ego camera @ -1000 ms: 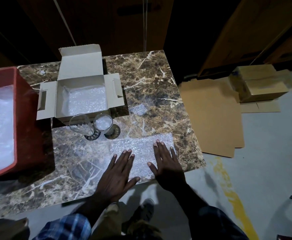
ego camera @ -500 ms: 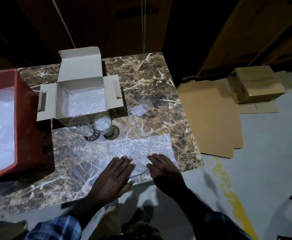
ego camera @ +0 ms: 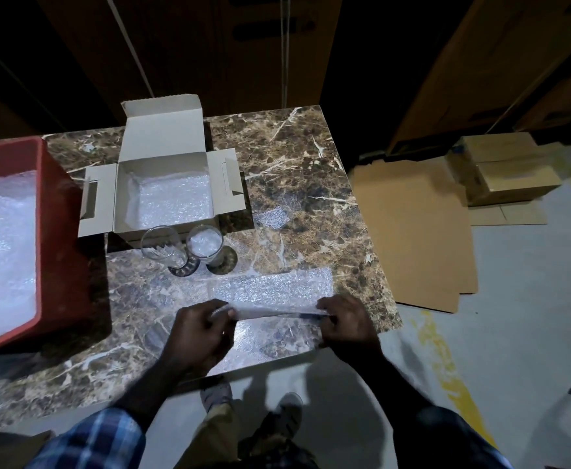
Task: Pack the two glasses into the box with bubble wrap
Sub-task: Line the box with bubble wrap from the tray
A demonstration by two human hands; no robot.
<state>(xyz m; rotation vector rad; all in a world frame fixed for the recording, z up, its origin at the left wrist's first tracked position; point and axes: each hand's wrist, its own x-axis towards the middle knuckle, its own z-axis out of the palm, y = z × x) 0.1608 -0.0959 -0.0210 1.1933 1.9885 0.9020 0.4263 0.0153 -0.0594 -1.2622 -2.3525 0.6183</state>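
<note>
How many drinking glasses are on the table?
2. Both stand upright side by side on the marble table, just in front of the open box: the left glass is empty, the right glass has something white inside. None seem hidden.

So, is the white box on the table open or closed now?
Open. The box has its lid flap standing up and both side flaps spread outward; a bubble wrap lining shows on its floor.
</note>
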